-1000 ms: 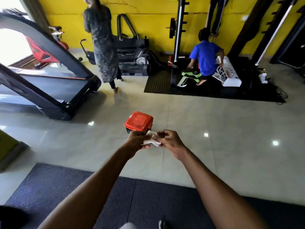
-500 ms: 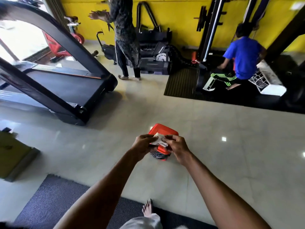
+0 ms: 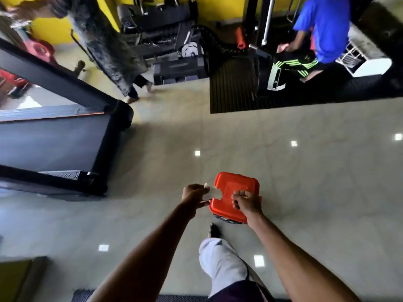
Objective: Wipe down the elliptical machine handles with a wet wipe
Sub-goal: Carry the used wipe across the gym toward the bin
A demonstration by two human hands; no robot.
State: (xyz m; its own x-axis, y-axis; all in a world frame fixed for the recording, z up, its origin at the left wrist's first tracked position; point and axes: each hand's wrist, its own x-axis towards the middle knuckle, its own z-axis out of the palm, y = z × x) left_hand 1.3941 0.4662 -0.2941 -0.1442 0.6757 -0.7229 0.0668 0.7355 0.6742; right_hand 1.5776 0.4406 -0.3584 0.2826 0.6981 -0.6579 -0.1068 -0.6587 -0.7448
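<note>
So, a small white wet wipe (image 3: 211, 193) is pinched in the left hand (image 3: 194, 195), with its loose end hanging over the left edge of a red square plastic lid (image 3: 235, 182). The lid is sat on a dark tub (image 3: 226, 220) that's only just seen under it. The right hand (image 3: 246, 201) is held over the lid's right side with fingers curled in; whether anything is gripped can't be told tbh. A bare foot (image 3: 214, 229) and a pale grey trouser leg (image 3: 220, 264) are seen just beside the tub on the glossy beige tiled floor (image 3: 305, 171). A black treadmill (image 3: 54, 138) is parked along the floor's left edge. 2 others are seen at the far edge: a person in a blue shirt (image 3: 322, 29) and a person in dark patterned clothes (image 3: 104, 35).
</note>
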